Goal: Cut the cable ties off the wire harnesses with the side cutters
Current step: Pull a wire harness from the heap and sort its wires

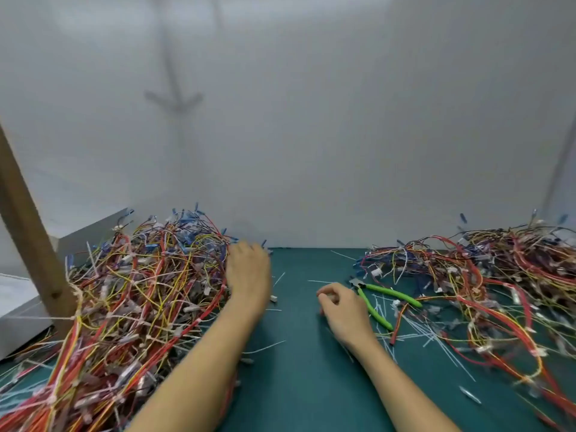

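Note:
A big heap of red, yellow and blue wire harnesses (137, 300) with white cable ties fills the left of the green mat. My left hand (247, 272) reaches into the heap's right edge; its fingertips are blurred and I cannot see what they hold. A second, flatter heap of harnesses (486, 275) lies on the right. The side cutters (378, 299), with green handles, lie on the mat beside that heap. My right hand (341, 307) hovers just left of the cutters with loosely curled fingers, holding nothing.
Cut white cable ties (414, 335) are strewn over the green mat (299, 385) near the cutters. A slanted wooden post (28, 244) and white boxes (18, 307) stand at the far left. A pale wall closes off the back.

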A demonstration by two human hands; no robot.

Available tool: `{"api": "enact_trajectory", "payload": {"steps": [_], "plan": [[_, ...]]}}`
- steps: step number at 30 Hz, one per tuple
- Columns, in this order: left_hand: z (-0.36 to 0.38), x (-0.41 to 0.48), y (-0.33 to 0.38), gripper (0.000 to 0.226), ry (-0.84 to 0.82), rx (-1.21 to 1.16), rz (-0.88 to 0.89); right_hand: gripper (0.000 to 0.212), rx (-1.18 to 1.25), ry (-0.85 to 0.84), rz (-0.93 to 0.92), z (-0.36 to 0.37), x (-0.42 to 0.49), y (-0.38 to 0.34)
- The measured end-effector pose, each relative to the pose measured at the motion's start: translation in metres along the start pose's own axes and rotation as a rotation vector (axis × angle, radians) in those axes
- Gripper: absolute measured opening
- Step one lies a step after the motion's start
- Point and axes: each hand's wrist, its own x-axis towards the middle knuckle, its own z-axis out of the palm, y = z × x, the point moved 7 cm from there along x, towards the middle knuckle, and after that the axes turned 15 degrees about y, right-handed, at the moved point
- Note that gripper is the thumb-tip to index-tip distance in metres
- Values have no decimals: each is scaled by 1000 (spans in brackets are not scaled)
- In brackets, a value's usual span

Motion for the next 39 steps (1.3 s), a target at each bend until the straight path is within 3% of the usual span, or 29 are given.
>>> {"api": "enact_trajectory", "payload": {"steps": [6, 17, 22, 26, 33, 36, 39], "plan": [[14, 15, -24, 30, -70, 76, -78, 15, 155, 76, 124, -6, 11, 10], [2, 41, -21, 29, -225, 184, 68, 21, 272, 66, 199, -8, 8, 16], [-21, 61, -26, 25, -188, 165, 88, 22, 240, 60, 187, -8, 8, 14], [-44, 85, -49, 18, -123, -194, -79, 22, 165, 63, 141, -9, 7, 10], [-51, 97, -105, 18, -110, -1096, -670, 21, 68, 24, 53, -8, 5, 1], [-54, 96, -111, 17, -64, -1266, -735, 20, 30, -18, 23, -2, 2, -5], [-55, 95, -111, 26, -41, -1207, -638, 20, 8, -33, 14, 0, 0, -9]]}}
